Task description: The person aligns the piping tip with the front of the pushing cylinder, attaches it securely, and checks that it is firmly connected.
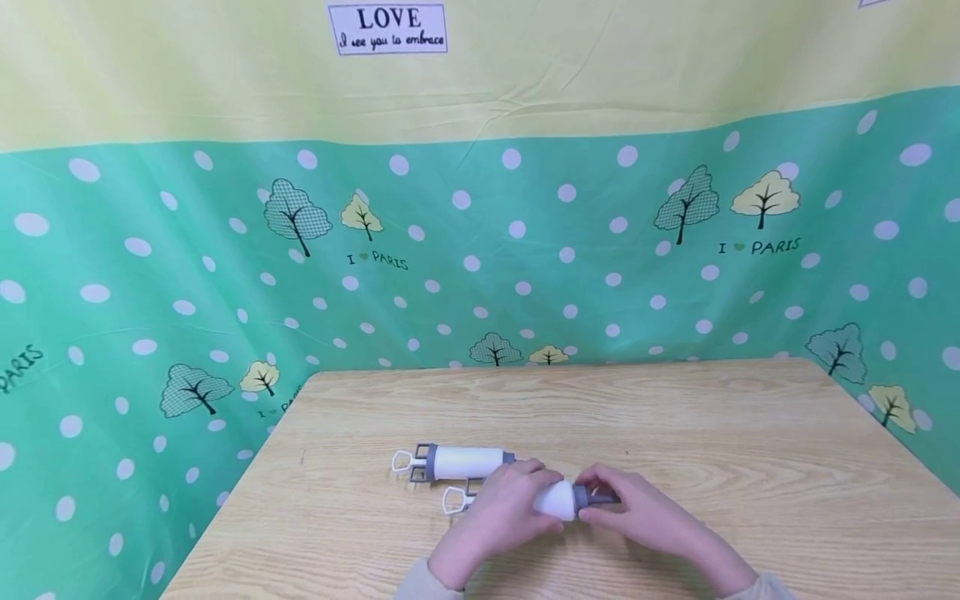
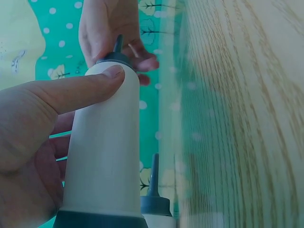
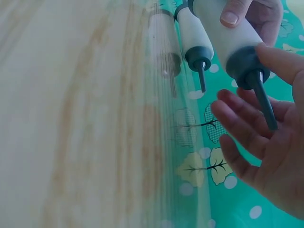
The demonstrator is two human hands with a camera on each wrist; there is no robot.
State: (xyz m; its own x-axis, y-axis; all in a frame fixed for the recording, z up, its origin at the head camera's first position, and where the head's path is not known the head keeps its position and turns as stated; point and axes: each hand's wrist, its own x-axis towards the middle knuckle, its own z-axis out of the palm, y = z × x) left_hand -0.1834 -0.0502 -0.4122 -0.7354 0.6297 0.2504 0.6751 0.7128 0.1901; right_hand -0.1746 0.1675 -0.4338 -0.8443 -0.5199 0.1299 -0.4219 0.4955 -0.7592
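My left hand grips the white barrel of a syringe-like decorating tube, its thumb lying along the barrel in the left wrist view. At the tube's other end, my right hand has thumb and fingers about the grey cap, from which a thin grey nozzle points out. The right hand's lower fingers curve loosely below the nozzle. A white pull ring shows past the left hand. Just behind lies a second such tube, its tip partly hidden by the left hand in the head view.
Both tubes are over a wooden table. A green dotted curtain with printed trees hangs behind the table and along its sides. The second tube's grey nozzle sticks out close beside the held one.
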